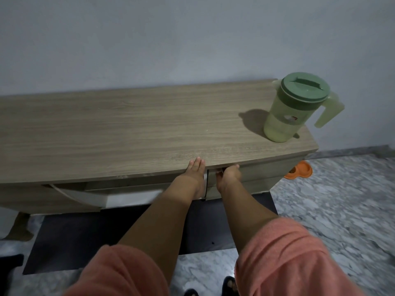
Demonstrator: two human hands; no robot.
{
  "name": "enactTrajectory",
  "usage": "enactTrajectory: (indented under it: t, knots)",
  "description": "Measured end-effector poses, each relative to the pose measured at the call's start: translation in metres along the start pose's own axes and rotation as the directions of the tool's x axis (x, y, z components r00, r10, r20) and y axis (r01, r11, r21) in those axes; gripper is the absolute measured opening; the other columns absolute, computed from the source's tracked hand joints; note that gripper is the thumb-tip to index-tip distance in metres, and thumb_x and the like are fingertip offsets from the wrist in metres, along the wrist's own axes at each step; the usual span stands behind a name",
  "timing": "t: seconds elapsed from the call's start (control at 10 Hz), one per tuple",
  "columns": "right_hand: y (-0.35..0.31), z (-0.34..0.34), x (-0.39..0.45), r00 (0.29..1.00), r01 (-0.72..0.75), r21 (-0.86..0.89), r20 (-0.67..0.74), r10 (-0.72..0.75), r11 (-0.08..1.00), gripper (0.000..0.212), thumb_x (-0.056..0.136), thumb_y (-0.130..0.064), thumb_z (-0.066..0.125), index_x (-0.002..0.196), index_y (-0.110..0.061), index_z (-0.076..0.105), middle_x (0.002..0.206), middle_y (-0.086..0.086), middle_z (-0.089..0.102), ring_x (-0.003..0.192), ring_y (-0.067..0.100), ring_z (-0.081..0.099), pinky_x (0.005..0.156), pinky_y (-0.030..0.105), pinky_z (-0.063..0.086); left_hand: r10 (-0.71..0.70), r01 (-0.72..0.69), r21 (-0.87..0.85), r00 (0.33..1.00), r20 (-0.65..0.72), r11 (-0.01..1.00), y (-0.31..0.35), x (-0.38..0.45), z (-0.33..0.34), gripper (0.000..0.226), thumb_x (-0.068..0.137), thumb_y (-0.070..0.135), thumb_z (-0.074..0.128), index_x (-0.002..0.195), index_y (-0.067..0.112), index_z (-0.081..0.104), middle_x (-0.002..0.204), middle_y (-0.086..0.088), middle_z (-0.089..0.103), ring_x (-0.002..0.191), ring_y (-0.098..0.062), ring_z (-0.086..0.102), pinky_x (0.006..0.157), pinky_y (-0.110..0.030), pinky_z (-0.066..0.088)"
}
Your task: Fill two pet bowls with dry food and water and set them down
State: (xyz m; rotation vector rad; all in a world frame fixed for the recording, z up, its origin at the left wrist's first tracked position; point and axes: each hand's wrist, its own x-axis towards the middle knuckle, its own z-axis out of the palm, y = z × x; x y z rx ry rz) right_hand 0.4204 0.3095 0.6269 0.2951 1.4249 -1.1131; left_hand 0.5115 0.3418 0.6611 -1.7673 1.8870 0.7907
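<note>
Head view: left hand (195, 170) rests flat on the surface (128, 129); right hand (229, 174) curls round the drawer (245, 174) edge. Orange pet bowl (299, 170) sits on the floor, jug (297, 107) near the corner. A hard tug could jolt the jug off.

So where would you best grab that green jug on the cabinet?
By the handle. The jug stands upright near the right end of the cabinet, its handle sticking out to the right past the cabinet's end, so come in from the right and wrap the fingers round it.
</note>
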Motion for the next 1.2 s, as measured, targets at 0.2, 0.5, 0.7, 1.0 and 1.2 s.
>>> enactTrajectory:
  t: [0.2, 0.5, 0.7, 1.0, 1.2]
  knots:
    - [0.002, -0.004, -0.004, 0.994, 0.103, -0.085, 0.031, -0.101, 0.991, 0.052, 0.104, -0.036, 0.032, 0.124, 0.008, 0.051, 0.068, 0.006, 0.045, 0.056, 0.015, 0.042, 0.050, 0.023, 0.036, 0.010, -0.010, -0.033, 1.000, 0.000, 0.999, -0.002, 0.002, 0.003, 0.078, 0.095, -0.001, 0.034, 0.151, 0.008, -0.021, 0.158, -0.005, -0.028, 0.148, -0.022, -0.021, 0.120, -0.033, -0.001]
    - [0.002, -0.004, 0.014, 0.996, 0.081, -0.079, 0.040, -0.078, 0.994, 0.057, 0.103, -0.039, 0.030, 0.138, 0.006, 0.040, 0.117, 0.016, 0.059, 0.105, 0.029, 0.058, 0.104, 0.035, 0.039, 0.002, -0.002, -0.004, 1.000, -0.009, 1.000, -0.001, 0.008, 0.007, 0.081, 0.094, -0.001, 0.036, 0.150, 0.006, -0.022, 0.158, -0.007, -0.028, 0.147, -0.023, -0.021, 0.121, -0.034, -0.001]
    - [-0.010, -0.021, 0.003, 0.985, 0.166, -0.281, 0.009, -0.171, 0.945, 0.067, 0.101, -0.047, 0.031, 0.136, 0.009, 0.040, 0.146, 0.020, 0.042, 0.133, 0.036, 0.042, 0.112, 0.045, 0.033, 0.014, -0.014, -0.069, 1.000, 0.011, 0.998, -0.005, 0.013, 0.006, 0.084, 0.096, 0.010, 0.043, 0.151, 0.008, -0.020, 0.158, -0.005, -0.027, 0.148, -0.024, -0.019, 0.121, -0.035, -0.001]
    - [-0.067, -0.064, -0.043, 0.852, 0.514, -0.504, 0.208, -0.480, 0.694, 0.047, 0.101, -0.035, 0.037, 0.137, -0.005, 0.049, 0.141, 0.011, 0.047, 0.128, 0.032, 0.045, 0.109, 0.043, 0.038, 0.024, -0.075, -0.414, 0.992, -0.127, 0.907, 0.013, -0.005, 0.001, 0.085, 0.097, 0.021, 0.048, 0.153, 0.027, -0.016, 0.160, -0.013, 0.020, 0.141, -0.032, 0.033, 0.113, -0.034, 0.030]
    - [-0.109, -0.102, -0.055, 0.695, 0.717, -0.506, 0.463, -0.550, 0.479, 0.048, 0.100, -0.033, 0.045, 0.142, -0.012, 0.044, 0.149, 0.006, 0.042, 0.137, 0.023, 0.038, 0.115, 0.034, 0.029, 0.018, -0.219, -0.670, 0.956, -0.293, 0.709, 0.055, -0.026, 0.012, 0.087, 0.096, 0.024, 0.050, 0.150, 0.040, -0.016, 0.162, -0.013, 0.010, 0.144, -0.032, 0.028, 0.115, -0.036, 0.030]
